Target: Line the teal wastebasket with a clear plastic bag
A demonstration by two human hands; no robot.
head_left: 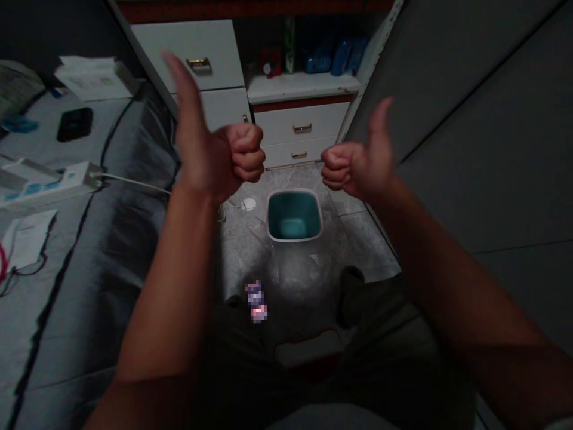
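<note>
Both of my hands are raised in front of me, thumbs pointing up and the other fingers curled into fists. My left hand is in front of the white cabinet, closed with nothing showing in it. On the other side, my right hand makes the same shape, likewise closed around nothing. Between and below them a teal bin with a pale rim stands on the tiled floor, touched by neither hand. A clear plastic bag seems to lie on the floor just this side of it.
Left is a grey-covered bed with a power strip, a black device and a white box. White drawers stand ahead, below a shelf of blue packages. A grey panel rises at right. A blurred-out item lies near my feet.
</note>
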